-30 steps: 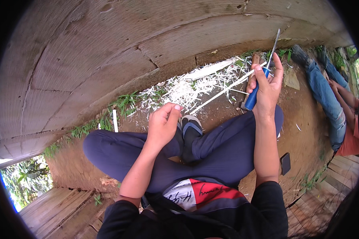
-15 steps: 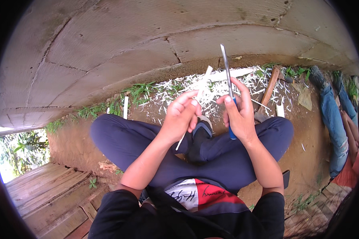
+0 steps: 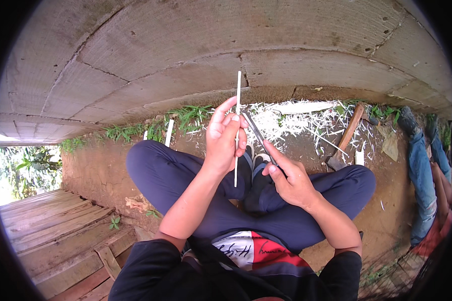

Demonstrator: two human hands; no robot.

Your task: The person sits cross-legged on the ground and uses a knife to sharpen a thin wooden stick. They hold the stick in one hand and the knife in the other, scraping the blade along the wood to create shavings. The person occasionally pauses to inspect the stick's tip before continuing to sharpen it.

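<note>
My left hand (image 3: 222,143) is closed on a thin white wooden stick (image 3: 239,88), held upright between thumb and fingers. The stick reaches above the fingertips and down below the hand. In my right hand (image 3: 294,183) is a knife (image 3: 254,129) with a long, narrow, dark-looking blade; the fingers hide most of its handle. The blade slants up and left, its tip close beside the stick at my left fingers. Whether blade and stick touch, I cannot tell. Both hands are above my crossed legs.
White shavings (image 3: 306,124) cover the ground ahead, below a block wall (image 3: 186,83). A wooden-handled tool (image 3: 352,125) with a dark metal end lies right of them. Farther right sits another person in jeans (image 3: 421,185). Wooden planks (image 3: 55,236) are at the lower left.
The stick has turned upright in my left hand. My right hand has lowered and tilted the knife leftward, bringing its blade from upright to beside the stick.
</note>
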